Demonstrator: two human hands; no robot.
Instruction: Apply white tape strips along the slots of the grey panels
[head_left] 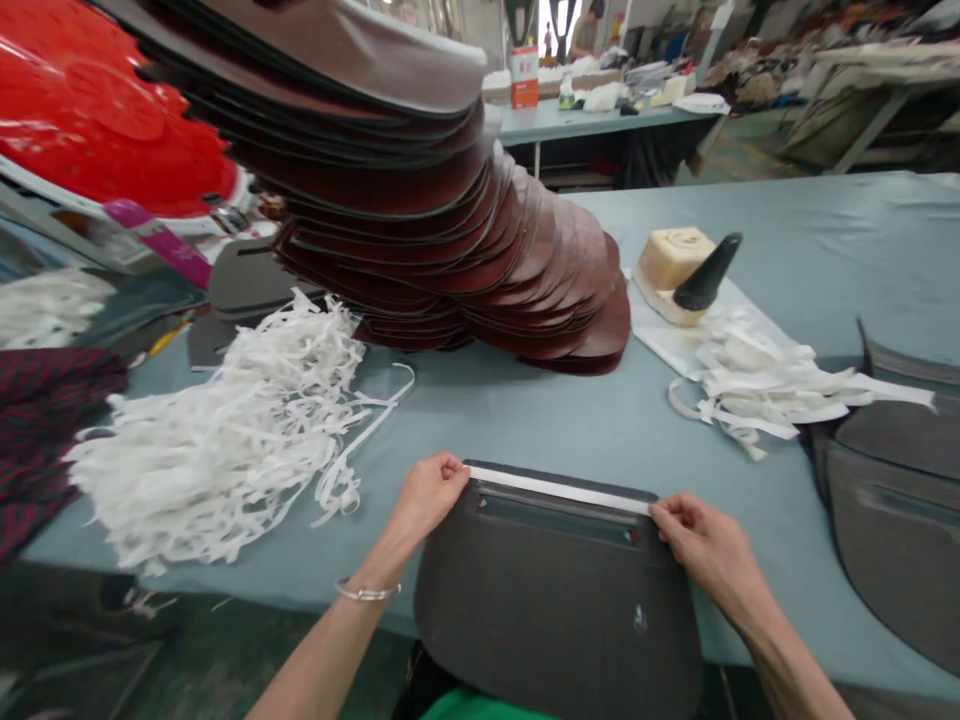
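Note:
A dark grey curved panel (555,600) with a slot near its top lies at the table's front edge. A white tape strip (559,489) runs along its upper edge. My left hand (427,495) pinches the strip's left end, fingers closed. My right hand (705,545) pinches the right end against the panel's corner. A bracelet sits on my left wrist.
A tall leaning stack of dark red panels (465,240) rises behind. White strips are heaped at the left (225,430) and right (765,380). A cream block with a black cone (686,270) stands at the back right. More grey panels (892,520) lie at the right.

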